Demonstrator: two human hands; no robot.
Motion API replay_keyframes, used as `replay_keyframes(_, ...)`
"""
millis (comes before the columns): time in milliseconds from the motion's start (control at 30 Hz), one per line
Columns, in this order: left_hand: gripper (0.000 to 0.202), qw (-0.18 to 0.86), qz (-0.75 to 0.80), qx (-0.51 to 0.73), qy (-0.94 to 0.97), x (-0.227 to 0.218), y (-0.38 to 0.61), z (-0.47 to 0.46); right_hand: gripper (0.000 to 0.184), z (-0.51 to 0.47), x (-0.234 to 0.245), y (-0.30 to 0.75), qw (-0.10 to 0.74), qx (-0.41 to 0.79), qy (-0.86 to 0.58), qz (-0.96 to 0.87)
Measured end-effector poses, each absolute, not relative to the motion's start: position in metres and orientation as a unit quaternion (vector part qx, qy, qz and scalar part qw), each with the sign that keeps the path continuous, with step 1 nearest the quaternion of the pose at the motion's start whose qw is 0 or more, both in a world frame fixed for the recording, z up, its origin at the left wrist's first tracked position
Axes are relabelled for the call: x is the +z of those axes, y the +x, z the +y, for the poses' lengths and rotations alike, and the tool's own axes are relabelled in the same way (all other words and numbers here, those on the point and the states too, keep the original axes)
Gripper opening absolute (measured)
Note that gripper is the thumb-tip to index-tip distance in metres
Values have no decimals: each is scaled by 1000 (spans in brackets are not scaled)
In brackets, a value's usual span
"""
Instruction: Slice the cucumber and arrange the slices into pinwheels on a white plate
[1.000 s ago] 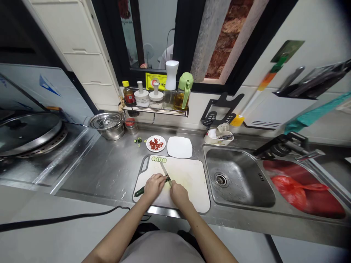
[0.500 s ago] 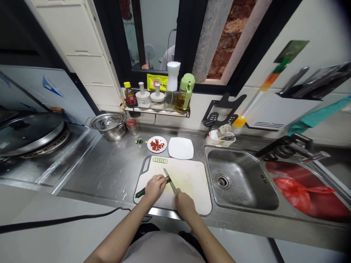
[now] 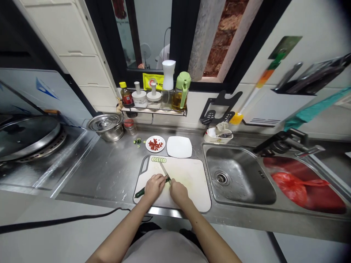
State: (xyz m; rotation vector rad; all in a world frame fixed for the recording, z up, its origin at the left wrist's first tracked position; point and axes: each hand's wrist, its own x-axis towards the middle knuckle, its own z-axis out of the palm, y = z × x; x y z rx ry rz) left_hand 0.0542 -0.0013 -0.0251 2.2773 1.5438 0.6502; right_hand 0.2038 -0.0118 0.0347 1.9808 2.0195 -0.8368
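Observation:
A white cutting board (image 3: 192,179) lies on the steel counter in front of me. My left hand (image 3: 154,186) is curled over a green cucumber (image 3: 139,191) and holds it down on the board. My right hand (image 3: 177,191) grips a knife (image 3: 165,170) whose blade rests at the cucumber's cut end, right beside my left fingers. A short row of cucumber slices (image 3: 159,159) lies along the board's far edge.
Behind the board stand a small dish of chopped red chili (image 3: 155,144) and an empty white plate (image 3: 179,147). A lidded steel pot (image 3: 105,126) is at the back left, a sink (image 3: 236,179) on the right, a condiment shelf (image 3: 153,98) above.
The knife drew back to the right half a second ago and has now come back against the cucumber's end. My left hand has stayed on the cucumber.

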Motion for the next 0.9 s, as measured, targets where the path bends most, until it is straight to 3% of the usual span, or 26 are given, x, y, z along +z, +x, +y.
replay_keyframes(900,27,167,552,199,792,-22,54,-2,26,-47,41,232,105,-290,670,676)
